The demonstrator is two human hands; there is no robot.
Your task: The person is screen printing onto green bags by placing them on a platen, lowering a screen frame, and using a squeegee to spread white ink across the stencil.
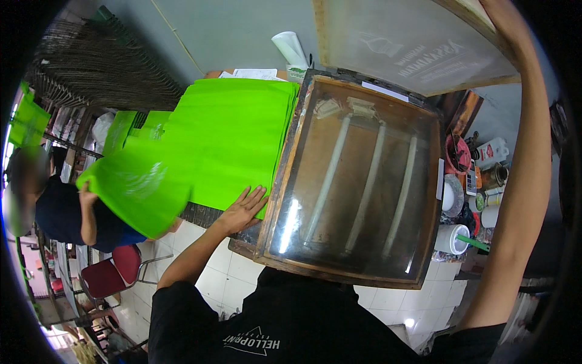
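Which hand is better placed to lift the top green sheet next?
Probably the left hand: it rests on the green stack, while the right hand is up at the raised framed screen.

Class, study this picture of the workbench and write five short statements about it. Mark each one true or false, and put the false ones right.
1. The person's left hand lies at the near right corner of the green stack. True.
2. The framed screen lies flat on the clear-topped box. False: it is raised and tilted, with the person's right hand, partly cut off, at its wooden edge.
3. Three pale tubes show through the box's clear top. True.
4. The chair at the left is green. False: its seat and back are red.
5. A co-worker's hand holds a loose green sheet. True.
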